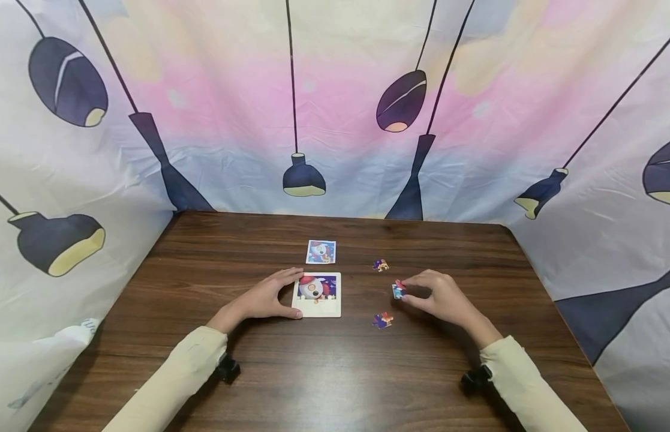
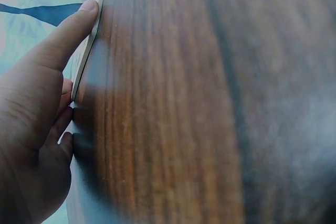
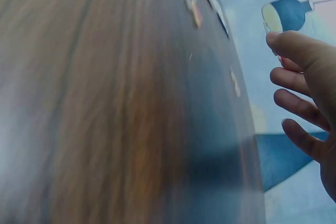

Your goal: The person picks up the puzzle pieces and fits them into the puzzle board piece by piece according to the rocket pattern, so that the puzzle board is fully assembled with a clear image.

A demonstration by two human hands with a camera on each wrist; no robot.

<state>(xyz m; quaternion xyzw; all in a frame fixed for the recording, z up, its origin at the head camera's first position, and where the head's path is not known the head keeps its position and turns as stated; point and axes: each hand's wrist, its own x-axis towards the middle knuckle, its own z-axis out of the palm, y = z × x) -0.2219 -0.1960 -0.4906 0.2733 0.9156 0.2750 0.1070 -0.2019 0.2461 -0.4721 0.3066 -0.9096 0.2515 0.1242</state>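
A jigsaw puzzle board (image 1: 325, 311) with a pale frame lies at mid-table. Its upper half carries joined pieces with a white-and-red character on purple; the lower half is bare. My left hand (image 1: 266, 296) holds the board at its left side, thumb by the near corner and fingers by the far one. In the left wrist view the thumb (image 2: 73, 32) lies along the board's edge. To the right, my right hand (image 1: 437, 294) pinches a blue, white and red puzzle piece (image 1: 397, 293) between thumb and fingers. The right wrist view shows this piece nearly edge-on, raised off the table.
Behind the board lies a small square picture card (image 1: 321, 252) of a similar character. Two loose puzzle pieces lie right of the board, one farther back (image 1: 380, 265) and an orange-purple piece (image 1: 383, 320) nearer. A lamp-patterned cloth (image 1: 248, 180) hangs behind the wooden table (image 1: 324, 384).
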